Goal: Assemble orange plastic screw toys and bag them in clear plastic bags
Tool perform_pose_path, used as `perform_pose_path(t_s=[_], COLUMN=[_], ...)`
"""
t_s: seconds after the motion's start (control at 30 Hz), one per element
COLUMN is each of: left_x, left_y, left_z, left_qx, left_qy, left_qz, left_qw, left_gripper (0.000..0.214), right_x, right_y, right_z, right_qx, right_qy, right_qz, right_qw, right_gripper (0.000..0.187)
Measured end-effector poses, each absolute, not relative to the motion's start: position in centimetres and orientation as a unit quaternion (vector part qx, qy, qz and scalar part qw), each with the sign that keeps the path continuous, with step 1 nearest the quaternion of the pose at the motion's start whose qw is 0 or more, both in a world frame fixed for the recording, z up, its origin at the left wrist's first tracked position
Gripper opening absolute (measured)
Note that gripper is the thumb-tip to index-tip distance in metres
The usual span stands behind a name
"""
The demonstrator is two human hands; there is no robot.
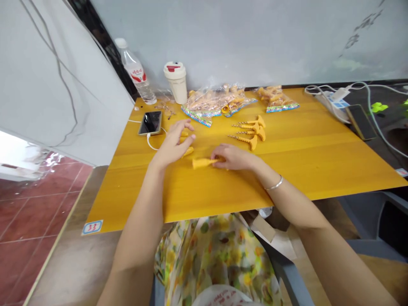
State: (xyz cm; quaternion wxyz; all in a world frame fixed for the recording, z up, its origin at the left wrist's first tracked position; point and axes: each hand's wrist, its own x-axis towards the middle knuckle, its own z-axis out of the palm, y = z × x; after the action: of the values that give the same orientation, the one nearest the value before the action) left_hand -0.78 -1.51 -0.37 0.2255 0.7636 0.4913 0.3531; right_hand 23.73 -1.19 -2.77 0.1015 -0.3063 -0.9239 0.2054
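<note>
My right hand (232, 156) pinches an orange plastic piece (201, 162) just above the desk. Its wider, blurred end points left, and the part inside my fingers is hidden. My left hand (176, 142) hovers with fingers apart over a few orange ribbed plastic pieces (188, 151), partly covering them; I cannot tell whether it touches them. Beyond my right hand lie several corkscrews (251, 127) with orange handles at the right and metal spirals pointing left.
Clear bags of orange parts (212, 100) and another such bag (276, 97) lie along the back. A water bottle (137, 74), a lidded cup (177, 83) and a charging phone (150, 123) stand or lie at the left. White cables (341, 91) and a second phone (360, 122) are at the right.
</note>
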Motion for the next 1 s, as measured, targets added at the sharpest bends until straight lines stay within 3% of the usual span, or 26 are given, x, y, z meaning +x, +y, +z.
perform_pose_path(t_s=[0.13,0.23,0.33,0.43,0.5,0.6,0.77,1.0], left_x=[0.0,0.4,0.3,0.0,-0.1,-0.1,0.1,-2.1], left_y=[-1.7,-1.4,-1.1,-1.0,-0.9,-0.9,-0.7,0.7], left_z=[-0.3,-1.0,-1.3,-1.2,-1.1,-0.9,-0.8,-0.6], left_qx=[0.794,0.799,0.783,0.747,0.706,0.629,0.555,0.466], left_qy=[0.383,0.373,0.372,0.389,0.413,0.453,0.519,0.589], left_qz=[0.313,0.321,0.387,0.426,0.436,0.448,0.458,0.532], left_qw=[0.353,0.344,0.313,0.329,0.375,0.444,0.461,0.391], left_gripper=[0.029,0.021,0.014,0.015,0.018,0.028,0.036,0.035], right_x=[25.3,25.3,25.0,24.7,24.5,24.0,23.3,25.8], right_y=[0.5,0.7,0.6,0.4,0.2,-0.5,-1.4,-1.6], right_z=[-2.4,-2.4,-2.4,-2.1,-2.0,-2.2,-2.8,-3.0], right_qx=[-0.381,-0.366,-0.4,-0.413,-0.391,-0.375,-0.36,-0.38], right_qy=[-0.878,-0.845,-0.737,-0.625,-0.619,-0.706,-0.859,-0.861], right_qz=[0.221,0.274,0.394,0.559,0.587,0.463,0.135,0.021], right_qw=[0.189,0.278,0.376,0.355,0.345,0.383,0.338,0.337], right_gripper=[0.014,0.018,0.042,0.055,0.058,0.055,0.016,0.019])
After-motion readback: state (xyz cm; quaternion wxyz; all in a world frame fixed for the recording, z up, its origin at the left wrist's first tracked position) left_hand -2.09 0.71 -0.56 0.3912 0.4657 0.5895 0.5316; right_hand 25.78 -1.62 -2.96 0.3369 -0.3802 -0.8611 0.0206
